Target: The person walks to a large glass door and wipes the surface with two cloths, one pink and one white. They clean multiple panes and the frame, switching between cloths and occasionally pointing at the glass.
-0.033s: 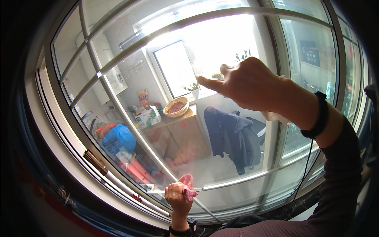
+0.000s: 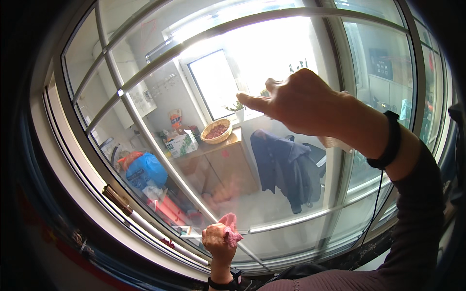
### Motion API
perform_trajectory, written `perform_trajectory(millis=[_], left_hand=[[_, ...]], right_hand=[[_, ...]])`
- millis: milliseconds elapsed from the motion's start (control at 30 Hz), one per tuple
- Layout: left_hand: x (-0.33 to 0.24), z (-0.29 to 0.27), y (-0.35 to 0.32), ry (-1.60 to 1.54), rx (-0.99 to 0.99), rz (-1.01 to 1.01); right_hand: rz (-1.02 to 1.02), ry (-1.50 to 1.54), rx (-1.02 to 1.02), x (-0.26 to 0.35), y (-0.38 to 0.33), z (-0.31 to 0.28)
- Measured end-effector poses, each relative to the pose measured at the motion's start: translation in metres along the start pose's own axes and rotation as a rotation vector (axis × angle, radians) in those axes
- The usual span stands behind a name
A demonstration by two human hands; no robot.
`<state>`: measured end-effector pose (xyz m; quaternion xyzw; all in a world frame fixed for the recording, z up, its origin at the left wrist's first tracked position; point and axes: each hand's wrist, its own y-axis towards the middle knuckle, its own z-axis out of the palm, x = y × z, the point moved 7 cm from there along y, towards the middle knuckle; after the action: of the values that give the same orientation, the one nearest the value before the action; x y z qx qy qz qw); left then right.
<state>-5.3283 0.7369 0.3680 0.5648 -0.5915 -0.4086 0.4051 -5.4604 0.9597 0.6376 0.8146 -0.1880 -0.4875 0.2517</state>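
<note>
Your fingers (image 2: pixel 224 236) on the left hand (image 2: pixel 219 241) are curled tight around a small pink cloth (image 2: pixel 230 230), bunched into a wad that sticks out above and to the right of the fist. That hand sits low in the view, near the bottom centre, and holds the cloth against the window glass (image 2: pixel 272 203), just beside the point where a slanted bar (image 2: pixel 160 148) meets the lower horizontal bar (image 2: pixel 310 216) of the grille. A dark band (image 2: pixel 221 283) circles your left wrist.

Your right hand (image 2: pixel 303 102) is raised high, well apart from the left one, up at the bright middle of the pane. Its forefinger points left and its other fingers are loosely bent; it grips nothing, and you cannot tell whether the fingertips touch the glass. A black wristband (image 2: pixel 391 140) sits on that arm, above a dark maroon sleeve (image 2: pixel 412 228), and a thin dark cord (image 2: pixel 374 213) hangs down from it.

Seen in or through the glass, a wooden cabinet (image 2: pixel 223 167) carries a woven basket (image 2: pixel 216 131) and a white-and-green carton (image 2: pixel 182 144). Right of it hangs a dark blue jacket (image 2: pixel 286 165). To the left lies a blue bag (image 2: pixel 145 169). A brass hinge (image 2: pixel 117 200) is fixed on the frame at the lower left.
</note>
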Motion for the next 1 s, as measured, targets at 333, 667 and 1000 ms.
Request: perform_trajectory(millis=[333, 667, 1000], left_hand=[[-0.004, 0.0, 0.005, -0.005, 0.004, 0.027], [-0.001, -0.011, 0.001, -0.005, 0.003, 0.018], [0.002, -0.007, -0.005, -0.043, -0.013, -0.007]], right_hand=[[-0.028, 0.0, 0.036, 0.004, 0.003, 0.001], [-0.008, 0.177, -0.13, -0.006, -0.014, -0.001], [0.11, 0.2, -0.66, 0.038, 0.012, 0.007]])
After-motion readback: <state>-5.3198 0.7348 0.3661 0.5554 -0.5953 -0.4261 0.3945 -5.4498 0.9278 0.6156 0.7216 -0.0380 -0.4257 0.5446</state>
